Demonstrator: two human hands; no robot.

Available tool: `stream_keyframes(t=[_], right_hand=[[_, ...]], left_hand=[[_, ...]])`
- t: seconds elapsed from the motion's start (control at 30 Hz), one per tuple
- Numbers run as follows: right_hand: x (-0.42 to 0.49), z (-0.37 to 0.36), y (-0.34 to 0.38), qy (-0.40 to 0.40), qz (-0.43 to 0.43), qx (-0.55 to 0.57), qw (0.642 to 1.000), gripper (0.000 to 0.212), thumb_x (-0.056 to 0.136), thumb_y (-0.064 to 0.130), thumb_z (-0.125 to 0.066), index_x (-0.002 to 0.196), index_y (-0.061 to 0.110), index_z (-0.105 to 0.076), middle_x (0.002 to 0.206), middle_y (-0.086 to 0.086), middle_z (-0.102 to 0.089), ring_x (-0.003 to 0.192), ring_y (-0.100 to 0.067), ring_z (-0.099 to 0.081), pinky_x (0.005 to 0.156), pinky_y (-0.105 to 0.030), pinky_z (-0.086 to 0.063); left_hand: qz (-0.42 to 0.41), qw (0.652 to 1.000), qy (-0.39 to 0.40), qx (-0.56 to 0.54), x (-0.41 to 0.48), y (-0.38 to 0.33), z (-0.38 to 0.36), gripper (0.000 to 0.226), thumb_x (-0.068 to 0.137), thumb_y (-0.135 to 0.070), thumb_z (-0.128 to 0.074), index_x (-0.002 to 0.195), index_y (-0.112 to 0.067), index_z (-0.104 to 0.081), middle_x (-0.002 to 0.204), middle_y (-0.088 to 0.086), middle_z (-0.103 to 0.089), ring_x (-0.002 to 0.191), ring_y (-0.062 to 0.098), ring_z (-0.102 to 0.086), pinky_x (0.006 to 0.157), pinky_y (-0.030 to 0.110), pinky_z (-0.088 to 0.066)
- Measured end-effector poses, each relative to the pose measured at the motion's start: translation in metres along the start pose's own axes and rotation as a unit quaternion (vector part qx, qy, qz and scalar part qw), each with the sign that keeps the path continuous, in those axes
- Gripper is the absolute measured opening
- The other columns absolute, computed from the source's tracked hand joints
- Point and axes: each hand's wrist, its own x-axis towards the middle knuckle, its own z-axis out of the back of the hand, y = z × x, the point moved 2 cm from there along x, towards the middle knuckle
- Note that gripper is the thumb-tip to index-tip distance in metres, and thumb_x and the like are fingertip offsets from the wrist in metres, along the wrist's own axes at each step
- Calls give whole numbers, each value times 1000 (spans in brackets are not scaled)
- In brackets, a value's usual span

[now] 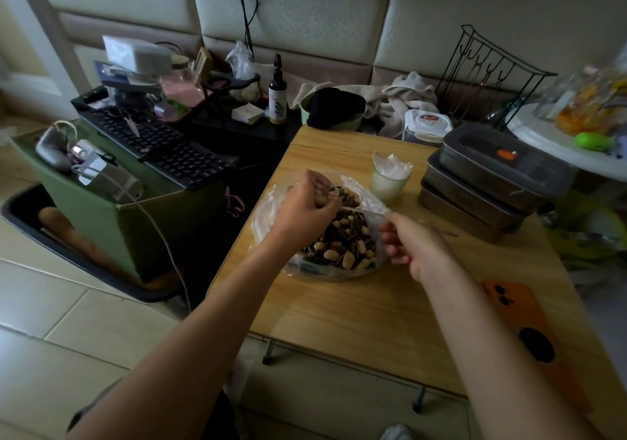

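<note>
Wooden table (390, 310) bears plastic bag (271, 209), beside padded wall (305, 9).

On your light wooden table (373, 321), a pale cup lined with crumpled white plastic (389, 182) stands just left of a stack of dark rectangular lidded containers (481, 182) (the top one carries a small orange tab). A flat orange phone with black spots (522, 317) lies near the right edge. Off to your left, a black keyboard (159, 144) rests on a green box (101, 215). Behind the table stand a brown spray bottle (277, 97) and a black wire rack (488, 66).
</note>
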Motion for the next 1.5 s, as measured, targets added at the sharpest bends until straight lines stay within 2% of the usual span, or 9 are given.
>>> stream_keyframes(t=[0.13,0.3,0.4,0.5,0.83,0.97,1.17,1.3,1.5], right_hand=[[-9,-11,12,5,133,-73,988,24,106,31,-56,95,14,-68,76,2,-61,60,-11,-53,56,-24,-43],[-23,-30,32,22,412,-169,895,14,102,27,-61,116,29,-65,104,7,-65,77,-8,-67,60,-17,-54],[-20,-42,30,49,442,-251,859,16,100,29,-64,115,31,-69,109,8,-63,90,-3,-63,70,-14,-53],[-15,-48,27,25,443,-281,851,13,99,28,-67,109,24,-73,105,8,-70,94,-7,-65,81,-30,-60],[-27,-44,43,-35,575,-337,744,6,97,19,-68,100,17,-72,95,6,-68,83,-7,-60,69,-20,-52],[-16,-35,41,-60,500,-387,773,6,99,21,-64,96,20,-70,92,9,-63,81,-8,-58,65,-15,-41],[-24,-19,51,23,491,-228,840,9,98,24,-69,93,23,-76,88,15,-72,85,1,-66,72,-11,-52],[-18,-15,47,-50,488,-328,807,8,100,24,-66,96,26,-72,84,18,-65,76,4,-62,64,-11,-49],[-23,-11,51,-27,505,-312,804,8,99,23,-65,97,24,-73,89,15,-68,82,5,-62,72,-13,-53]], left_hand=[[-7,1000,17,18,-2,1,-2,42,80,-47,-64,113,-28,-46,106,-5,-61,99,21,-65,92,53,-55],[-29,999,24,2,-2,5,-2,61,73,-56,-63,120,-32,-33,115,-2,-62,104,22,-68,96,57,-52],[-37,999,20,-6,-3,7,0,58,78,-37,-64,123,-35,-27,107,-2,-66,98,21,-70,95,59,-52],[-33,999,19,-1,-2,11,1,60,75,-25,-59,122,-39,-25,94,-2,-69,88,20,-69,95,65,-50],[-48,998,9,-27,0,10,7,69,73,-49,-71,122,-45,-23,110,-12,-60,111,15,-63,104,59,-45],[-51,998,32,-23,2,11,6,87,65,-63,-76,130,-42,-22,115,-16,-54,116,14,-59,107,56,-45],[-66,994,35,-75,2,9,8,87,73,-45,-84,134,-41,-22,122,-7,-53,114,17,-63,102,49,-53],[-76,994,51,-61,0,6,8,92,76,-37,-88,139,-34,-21,125,-4,-56,119,12,-58,105,44,-52],[-73,989,81,-97,-1,4,7,90,79,-36,-86,140,-37,-20,128,2,-52,118,19,-61,100,45,-56]])
